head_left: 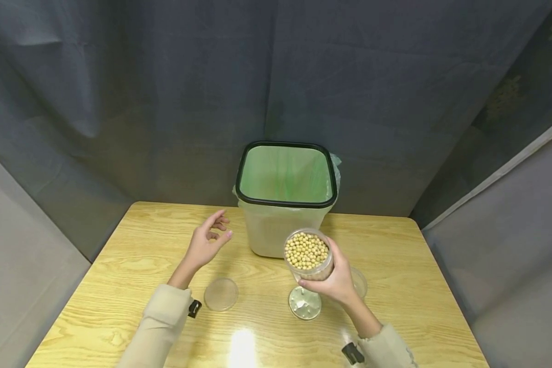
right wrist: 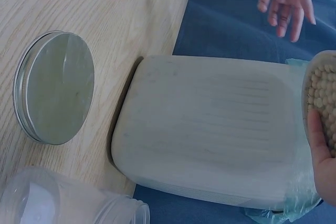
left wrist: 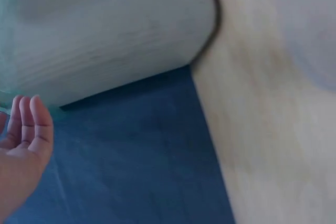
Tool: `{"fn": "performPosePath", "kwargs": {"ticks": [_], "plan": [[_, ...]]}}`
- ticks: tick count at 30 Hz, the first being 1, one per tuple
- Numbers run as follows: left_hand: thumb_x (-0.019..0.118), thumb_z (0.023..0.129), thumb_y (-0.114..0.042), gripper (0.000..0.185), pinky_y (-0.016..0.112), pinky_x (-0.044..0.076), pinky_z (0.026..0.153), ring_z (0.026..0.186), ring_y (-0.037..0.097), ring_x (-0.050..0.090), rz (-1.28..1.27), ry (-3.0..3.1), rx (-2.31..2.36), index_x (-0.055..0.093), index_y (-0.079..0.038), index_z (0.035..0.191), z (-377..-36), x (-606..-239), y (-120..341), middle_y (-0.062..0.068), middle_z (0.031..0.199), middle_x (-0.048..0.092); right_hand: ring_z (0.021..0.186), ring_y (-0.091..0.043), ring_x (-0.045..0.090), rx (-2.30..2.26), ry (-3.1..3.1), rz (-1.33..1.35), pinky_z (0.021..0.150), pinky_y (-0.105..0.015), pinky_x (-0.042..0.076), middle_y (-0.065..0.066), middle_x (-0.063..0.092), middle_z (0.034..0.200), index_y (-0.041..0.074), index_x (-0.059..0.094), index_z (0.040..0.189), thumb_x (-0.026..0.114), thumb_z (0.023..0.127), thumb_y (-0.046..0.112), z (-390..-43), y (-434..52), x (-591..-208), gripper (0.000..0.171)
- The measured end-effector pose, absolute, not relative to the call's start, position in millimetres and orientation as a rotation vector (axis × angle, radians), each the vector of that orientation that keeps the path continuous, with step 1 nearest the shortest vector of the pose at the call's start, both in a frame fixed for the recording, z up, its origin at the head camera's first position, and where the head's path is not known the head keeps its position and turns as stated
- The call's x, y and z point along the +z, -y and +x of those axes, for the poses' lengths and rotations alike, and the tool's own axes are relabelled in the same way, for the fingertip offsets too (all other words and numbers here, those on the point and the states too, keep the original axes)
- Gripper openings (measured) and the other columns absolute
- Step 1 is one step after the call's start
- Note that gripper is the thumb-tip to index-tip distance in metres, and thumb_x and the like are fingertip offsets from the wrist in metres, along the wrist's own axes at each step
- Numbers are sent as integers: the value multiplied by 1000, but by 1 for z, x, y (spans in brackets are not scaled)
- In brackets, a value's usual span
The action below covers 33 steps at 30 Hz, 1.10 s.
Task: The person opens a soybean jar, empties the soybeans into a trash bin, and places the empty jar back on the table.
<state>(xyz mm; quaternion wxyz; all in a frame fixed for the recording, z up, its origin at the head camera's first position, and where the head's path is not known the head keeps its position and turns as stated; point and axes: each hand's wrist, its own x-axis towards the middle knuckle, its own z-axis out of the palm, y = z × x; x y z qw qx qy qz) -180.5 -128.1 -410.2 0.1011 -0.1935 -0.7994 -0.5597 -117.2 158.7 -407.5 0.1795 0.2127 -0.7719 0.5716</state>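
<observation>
Clear round jar [head_left: 308, 255] of beige beans sits gripped in right hand [head_left: 336, 281].

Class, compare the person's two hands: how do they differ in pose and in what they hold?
The right hand grips a clear jar of soybeans, while the left hand holds nothing. The right hand's fingers curl round the jar; the left hand's fingers are relaxed. Both hover above the wooden table, near the bin.
</observation>
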Motion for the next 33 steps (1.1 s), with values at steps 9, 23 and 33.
{"fn": "performPosePath", "kwargs": {"ticks": [9, 23, 33], "plan": [[58, 86, 1, 49, 30, 47, 77, 95, 34, 53, -455, 2189, -1816, 39, 9, 130, -200, -388, 116, 28, 109, 54, 103, -6, 50, 1598, 2180, 599, 90, -20, 39, -28, 54, 112, -15, 42, 121, 81, 42, -5, -116, -158, -408, 89], [71, 78, -11, 69, 29, 48, 76, 92, 31, 55, -411, 2207, -1858, 36, -3, 138, -241, -390, 111, 20, 127, 45, 102, -5, 50, 1608, 2151, 616, 89, -19, 39, -29, 54, 110, -16, 42, 120, 80, 41, -6, -118, -160, -409, 88], [75, 74, -29, 80, 31, 47, 73, 88, 29, 54, -346, 2438, -1635, 35, -5, 140, -250, -383, 103, 10, 138, 36, 104, -6, 50, 1637, 2196, 559, 90, -21, 39, -26, 53, 115, -10, 41, 126, 82, 43, -4, -125, -168, -417, 92]]}}
